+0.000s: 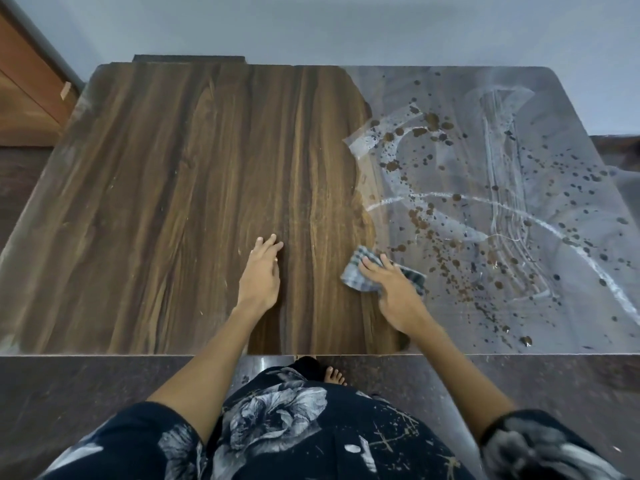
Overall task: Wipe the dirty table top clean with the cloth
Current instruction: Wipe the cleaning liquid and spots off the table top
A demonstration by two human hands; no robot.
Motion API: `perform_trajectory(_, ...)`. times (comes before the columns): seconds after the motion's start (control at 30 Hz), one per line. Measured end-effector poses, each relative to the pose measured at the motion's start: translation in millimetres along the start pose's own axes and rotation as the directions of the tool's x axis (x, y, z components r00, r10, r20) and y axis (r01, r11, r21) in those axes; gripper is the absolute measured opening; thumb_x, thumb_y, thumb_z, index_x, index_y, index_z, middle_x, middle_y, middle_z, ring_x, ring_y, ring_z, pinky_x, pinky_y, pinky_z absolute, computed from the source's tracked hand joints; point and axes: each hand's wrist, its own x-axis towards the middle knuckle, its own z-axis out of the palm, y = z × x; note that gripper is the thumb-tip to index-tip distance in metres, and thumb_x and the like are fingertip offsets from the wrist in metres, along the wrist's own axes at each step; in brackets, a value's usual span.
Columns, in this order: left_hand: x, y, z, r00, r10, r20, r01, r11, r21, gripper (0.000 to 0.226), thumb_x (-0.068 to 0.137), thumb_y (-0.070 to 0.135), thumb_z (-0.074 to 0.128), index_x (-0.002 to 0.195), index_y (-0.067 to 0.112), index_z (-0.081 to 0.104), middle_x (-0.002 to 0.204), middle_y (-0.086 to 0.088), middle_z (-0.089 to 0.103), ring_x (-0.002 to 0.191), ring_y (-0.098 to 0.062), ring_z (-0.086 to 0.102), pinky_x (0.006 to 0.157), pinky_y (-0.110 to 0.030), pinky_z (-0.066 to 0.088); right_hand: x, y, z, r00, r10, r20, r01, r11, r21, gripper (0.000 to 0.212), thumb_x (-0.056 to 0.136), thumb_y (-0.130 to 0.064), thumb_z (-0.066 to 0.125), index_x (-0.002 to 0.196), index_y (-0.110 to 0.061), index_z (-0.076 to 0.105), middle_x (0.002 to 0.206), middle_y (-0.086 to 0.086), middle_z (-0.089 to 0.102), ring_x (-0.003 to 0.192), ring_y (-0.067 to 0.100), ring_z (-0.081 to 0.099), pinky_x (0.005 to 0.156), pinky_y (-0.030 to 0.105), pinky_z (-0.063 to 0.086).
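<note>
Our right hand [391, 289] presses flat on the checked cloth [360, 277], near the desk's [173, 168] front edge, at the border of brown spatter [433, 216]. Left hand [261, 271] rests open on clean wood, empty.

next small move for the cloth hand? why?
Probably push the cloth rightward, away from the left hand. The right hand presses it flat at the boundary: the table top to its left looks clean, while grey film and brown splatters lie just right of it.
</note>
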Motion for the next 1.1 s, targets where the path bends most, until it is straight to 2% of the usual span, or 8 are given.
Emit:
perform_trajectory(0.1,17,11,8,0.998,0.042,0.041,-0.042,0.999,-0.004,0.038,0.097,0.006,0.034,0.133,0.009,0.046,0.149,-0.004,0.034,0.142,-0.018,0.016,0.117,-0.034,0.015,7,-34,24,0.999,0.036,-0.009,-0.036,0.999,0.018,0.082,0.078,0.02,0.035,0.143,-0.03,0.03,0.154,-0.01,0.015,0.145,0.016,0.001,0.119,0.039,0.004)
perform_trajectory(0.27,37,23,17,0.991,0.109,0.071,-0.108,0.994,-0.016,0.037,0.097,0.006,0.034,0.131,0.006,0.048,0.148,-0.005,0.035,0.142,-0.02,0.017,0.117,-0.032,0.014,-62,-11,31,0.907,-0.23,0.353,0.254,0.967,-0.024,0.07,0.089,0.003,0.047,0.142,-0.038,0.026,0.145,-0.028,0.008,0.138,0.0,-0.01,0.117,0.029,0.005)
perform_trajectory(0.37,45,28,19,0.986,0.149,0.077,-0.148,0.989,-0.018,0.037,0.098,0.008,0.033,0.132,0.008,0.048,0.148,-0.003,0.035,0.142,-0.019,0.017,0.117,-0.031,0.015,-89,29,1,0.967,-0.09,0.237,0.087,0.996,0.025,0.061,0.09,-0.002,0.047,0.134,-0.043,0.032,0.144,-0.029,0.021,0.139,-0.008,0.001,0.12,0.029,0.007)
perform_trajectory(0.47,53,31,23,0.977,0.19,0.099,-0.188,0.982,-0.03,0.037,0.098,0.008,0.034,0.132,0.009,0.048,0.147,-0.002,0.036,0.142,-0.019,0.017,0.117,-0.032,0.014,-55,46,-26,0.977,0.211,0.026,-0.211,0.955,0.208,0.058,0.089,0.001,0.048,0.137,-0.029,0.039,0.15,-0.007,0.031,0.142,0.017,0.024,0.118,0.036,0.017)
perform_trajectory(0.57,57,36,27,0.976,0.193,0.105,-0.189,0.981,-0.041,0.037,0.097,0.009,0.035,0.132,0.008,0.048,0.147,-0.004,0.036,0.142,-0.019,0.017,0.117,-0.034,0.014,-3,30,-16,0.949,0.268,-0.167,-0.255,0.962,0.097,0.062,0.087,0.01,0.039,0.137,-0.026,0.039,0.149,-0.009,0.027,0.144,0.017,0.013,0.118,0.035,0.007)
perform_trajectory(0.8,56,35,29,0.979,0.18,0.092,-0.177,0.984,-0.035,0.036,0.097,0.012,0.038,0.131,0.01,0.049,0.147,-0.003,0.037,0.142,-0.019,0.019,0.117,-0.032,0.015,-86,14,14,0.955,-0.19,0.227,0.175,0.981,0.085,0.065,0.086,0.011,0.044,0.137,-0.03,0.036,0.143,-0.025,0.02,0.136,-0.01,-0.005,0.117,0.021,-0.003)
perform_trajectory(0.97,53,44,36,0.992,0.123,0.037,-0.123,0.992,-0.01,0.035,0.097,0.01,0.036,0.13,0.01,0.05,0.146,-0.004,0.039,0.141,-0.02,0.021,0.117,-0.039,0.018,-82,83,-62,0.983,0.169,0.066,-0.177,0.972,0.152,0.048,0.09,-0.006,0.045,0.134,-0.025,0.046,0.145,-0.007,0.036,0.139,0.018,0.029,0.116,0.033,0.02)
perform_trajectory(1.1,46,52,43,0.998,0.059,-0.004,-0.059,0.998,-0.007,0.037,0.098,0.007,0.032,0.132,0.009,0.047,0.147,-0.004,0.036,0.142,-0.02,0.019,0.117,-0.036,0.015,-14,64,-49,0.958,0.247,-0.143,-0.238,0.968,0.075,0.067,0.084,0.014,0.038,0.137,-0.027,0.039,0.15,-0.009,0.023,0.144,0.019,0.011,0.118,0.034,0.008)
